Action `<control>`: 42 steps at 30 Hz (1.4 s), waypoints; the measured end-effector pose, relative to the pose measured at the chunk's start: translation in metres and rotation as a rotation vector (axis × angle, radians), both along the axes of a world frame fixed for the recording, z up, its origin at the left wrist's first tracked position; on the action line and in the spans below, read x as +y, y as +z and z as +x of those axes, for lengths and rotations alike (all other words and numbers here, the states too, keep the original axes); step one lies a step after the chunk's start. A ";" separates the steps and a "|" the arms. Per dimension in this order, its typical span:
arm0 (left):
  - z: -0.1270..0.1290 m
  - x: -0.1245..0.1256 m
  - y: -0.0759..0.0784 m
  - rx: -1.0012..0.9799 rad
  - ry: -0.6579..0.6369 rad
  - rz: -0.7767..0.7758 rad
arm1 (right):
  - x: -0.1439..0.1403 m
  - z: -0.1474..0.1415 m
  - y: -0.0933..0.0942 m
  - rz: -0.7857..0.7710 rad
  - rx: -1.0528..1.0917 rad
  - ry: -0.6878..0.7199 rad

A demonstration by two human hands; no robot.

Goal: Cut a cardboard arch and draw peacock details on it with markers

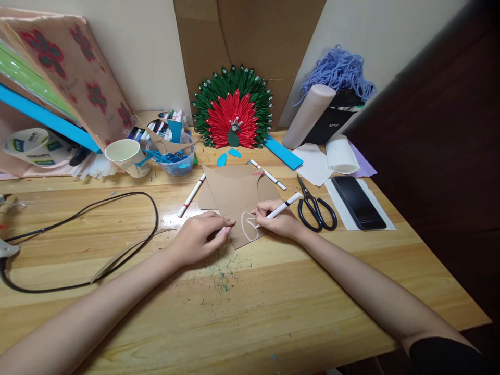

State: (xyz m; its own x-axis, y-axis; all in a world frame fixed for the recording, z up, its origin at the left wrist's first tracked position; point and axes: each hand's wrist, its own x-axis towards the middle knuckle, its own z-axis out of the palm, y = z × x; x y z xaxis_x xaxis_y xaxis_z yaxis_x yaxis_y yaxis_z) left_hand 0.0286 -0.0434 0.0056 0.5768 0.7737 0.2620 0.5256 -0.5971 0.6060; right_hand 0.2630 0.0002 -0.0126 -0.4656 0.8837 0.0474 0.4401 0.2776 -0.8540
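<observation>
Two bare hands meet over a piece of brown cardboard [234, 200] lying flat near the middle of the wooden table [273, 291]. The right hand [278, 219] pinches a white marker [282, 207] between thumb and fingers, its tip set on the near right part of the cardboard, where white curved outlines [248, 226] are drawn. The left hand [201, 237] lies palm down with its fingertips pressed together on the cardboard's near left edge; whether something small is pinched there cannot be told.

Just right of the right hand lie black-handled scissors [314, 205], blades pointing far, and further right a dark phone [358, 202] rests on white paper. Two more white markers lie on the table: one [191, 195] left of the cardboard, one [268, 175] at its far right corner. At the far edge, leaning on a cardboard sheet against the wall, stands a green and red paper peacock fan [233, 110], with small blue paper pieces [228, 155] in front of it and a blue strip [283, 152] to its right. Far right are a pale roll [308, 115] and a tangle of lavender yarn [339, 70]. Far left are a paper cup [125, 155] on its side, a clear tub [174, 159] of blue scraps, and a flowered board [74, 73]. A black cord [117, 200] loops across the left of the table.
</observation>
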 end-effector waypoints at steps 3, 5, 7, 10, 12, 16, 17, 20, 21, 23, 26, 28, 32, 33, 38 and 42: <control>0.000 0.000 0.000 -0.001 0.000 0.000 | 0.000 0.001 -0.001 0.001 0.013 0.025; 0.000 0.000 0.001 0.002 -0.001 0.000 | -0.001 0.001 -0.001 -0.002 0.011 0.047; 0.001 0.000 0.001 0.004 -0.002 0.000 | -0.001 0.002 0.000 -0.034 0.020 0.062; 0.001 0.000 0.002 0.004 0.000 0.005 | -0.002 0.000 0.004 -0.078 0.068 -0.013; 0.001 0.001 0.002 0.010 -0.001 0.008 | -0.002 -0.001 0.008 -0.055 0.079 -0.084; 0.001 0.000 0.001 0.016 -0.002 0.005 | -0.002 -0.004 0.012 -0.023 0.029 -0.074; 0.001 0.000 0.001 0.015 -0.001 0.004 | -0.002 -0.004 0.012 -0.030 0.015 -0.065; 0.001 0.000 0.001 0.018 0.002 0.000 | -0.003 -0.004 0.010 -0.038 -0.017 -0.056; 0.001 0.000 0.002 0.020 0.003 -0.001 | -0.003 -0.004 0.010 -0.030 -0.025 -0.056; 0.001 0.000 0.002 0.023 0.003 -0.003 | -0.003 -0.003 0.008 -0.005 -0.032 -0.056; 0.001 0.000 0.001 0.022 0.001 -0.005 | -0.002 -0.003 0.007 0.026 -0.035 -0.065; 0.001 0.000 0.001 0.024 -0.001 -0.004 | -0.002 -0.003 0.007 0.035 -0.032 -0.077; 0.001 0.000 0.001 0.022 -0.001 0.003 | -0.003 -0.003 0.008 0.005 -0.017 -0.072; 0.001 0.000 0.002 0.020 -0.001 0.003 | -0.003 -0.003 0.009 -0.003 -0.019 -0.066; 0.001 0.000 0.002 0.010 -0.001 0.002 | -0.002 -0.003 0.007 0.048 -0.035 -0.076; 0.001 0.000 0.001 0.003 -0.004 0.011 | -0.001 -0.003 0.007 0.067 -0.027 -0.084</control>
State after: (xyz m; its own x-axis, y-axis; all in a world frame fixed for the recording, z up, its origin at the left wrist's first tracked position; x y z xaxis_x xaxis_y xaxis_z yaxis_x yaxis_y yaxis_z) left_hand 0.0297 -0.0433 0.0071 0.5807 0.7685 0.2687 0.5247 -0.6057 0.5982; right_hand 0.2604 -0.0004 -0.0058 -0.3920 0.9150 0.0958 0.4870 0.2947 -0.8222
